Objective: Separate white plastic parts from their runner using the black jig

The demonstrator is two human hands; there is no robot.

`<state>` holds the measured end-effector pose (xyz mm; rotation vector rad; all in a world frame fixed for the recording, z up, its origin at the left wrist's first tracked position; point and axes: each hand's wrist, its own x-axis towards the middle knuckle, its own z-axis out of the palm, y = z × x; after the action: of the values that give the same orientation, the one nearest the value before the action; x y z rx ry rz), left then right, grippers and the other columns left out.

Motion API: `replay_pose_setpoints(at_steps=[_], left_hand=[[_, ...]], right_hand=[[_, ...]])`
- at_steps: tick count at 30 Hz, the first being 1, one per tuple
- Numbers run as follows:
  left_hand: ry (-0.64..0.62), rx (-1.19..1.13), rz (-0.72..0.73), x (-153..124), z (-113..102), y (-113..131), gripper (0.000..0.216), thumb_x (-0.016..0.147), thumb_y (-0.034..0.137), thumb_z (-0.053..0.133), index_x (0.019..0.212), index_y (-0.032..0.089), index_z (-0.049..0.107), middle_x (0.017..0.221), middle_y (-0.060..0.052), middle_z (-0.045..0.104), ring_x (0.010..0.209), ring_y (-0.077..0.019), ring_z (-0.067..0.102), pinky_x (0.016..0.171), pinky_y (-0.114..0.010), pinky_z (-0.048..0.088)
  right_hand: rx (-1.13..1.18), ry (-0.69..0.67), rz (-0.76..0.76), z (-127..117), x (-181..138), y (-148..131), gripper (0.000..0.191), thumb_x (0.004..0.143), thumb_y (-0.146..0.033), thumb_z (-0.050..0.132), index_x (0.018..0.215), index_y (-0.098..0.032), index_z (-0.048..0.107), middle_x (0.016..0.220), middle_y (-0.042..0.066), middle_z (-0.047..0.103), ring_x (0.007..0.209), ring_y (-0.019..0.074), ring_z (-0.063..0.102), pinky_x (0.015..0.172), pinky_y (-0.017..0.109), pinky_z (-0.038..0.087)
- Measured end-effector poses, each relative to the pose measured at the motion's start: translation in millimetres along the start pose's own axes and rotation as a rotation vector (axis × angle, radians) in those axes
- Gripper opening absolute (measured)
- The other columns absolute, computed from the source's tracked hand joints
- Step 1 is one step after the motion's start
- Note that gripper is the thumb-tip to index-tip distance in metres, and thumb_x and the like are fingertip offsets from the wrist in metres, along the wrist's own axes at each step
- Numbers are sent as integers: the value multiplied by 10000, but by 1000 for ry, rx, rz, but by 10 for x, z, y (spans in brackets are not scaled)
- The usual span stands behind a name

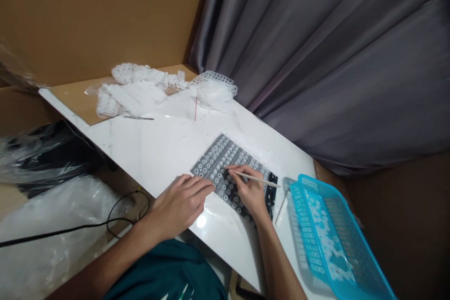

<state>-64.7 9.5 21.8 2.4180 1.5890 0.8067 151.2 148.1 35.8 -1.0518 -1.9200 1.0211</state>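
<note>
My right hand [250, 192] pinches a thin pale stick [260, 178] that slants over a dark grey sheet [207, 176]. Its left end looks dark, perhaps a brush tip, but I cannot tell. Rows of small, round, whitish ring-like pieces [215, 150] cover the sheet; some have dark centres. The sheet's right part is partly hidden beneath my right hand. Beside its left lower edge rests my left hand [186, 199], palm down with fingers stretched out, holding nothing. The fingertips reach the sheet's edge.
A blue plastic basket [351, 211] with white pieces inside stands at the right, a thin rod [282, 206] next to it. White perforated material [214, 90] and plastic bags [135, 96] lie at the back. Tweezers-like metal [138, 117] and a red stick [196, 108] lie on the white table [140, 150].
</note>
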Motion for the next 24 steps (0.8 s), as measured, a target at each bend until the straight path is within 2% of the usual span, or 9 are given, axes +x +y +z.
replay_pose_setpoints(at_steps=[5,15,18,21,24], left_hand=[[-6,1,-5,2,-6,2,446,1036,110,498,1461,215,581,1466,-67,662,1293,-261,611,1075,-448,427],[20,-12,-14,10,-20,8,417,1050,135,514,1450,219,601,1430,-65,686,1265,-250,629,1063,-445,439],[14,-14,-15,2,-16,7,424,1046,133,514,1455,211,595,1433,-60,682,1261,-246,629,1060,-447,444],[2,-10,-8,-7,2,-3,432,1046,136,515,1467,204,585,1442,-58,674,1280,-249,617,1069,-450,439],[3,-3,0,-10,27,-18,438,1040,135,518,1466,205,589,1437,-64,676,1293,-258,610,1074,-455,437]], right_hand=[[-18,-73,-9,-15,-8,46,136,973,-317,757,861,-244,782,1079,80,842,1041,276,788,980,447,594],[-120,-75,-81,3,-15,26,169,1014,-307,708,863,-248,755,1064,77,836,1022,276,787,942,444,603],[-282,-122,-212,12,-31,-18,176,1039,-237,641,909,-256,758,1091,79,828,1020,278,768,924,442,598],[-534,-214,-357,45,-67,-81,196,1039,-148,596,989,-253,753,1206,101,807,1070,300,724,960,471,564],[-724,-253,-412,96,-98,-133,190,1020,-99,608,1027,-240,737,1263,132,785,1093,327,693,978,493,541]])
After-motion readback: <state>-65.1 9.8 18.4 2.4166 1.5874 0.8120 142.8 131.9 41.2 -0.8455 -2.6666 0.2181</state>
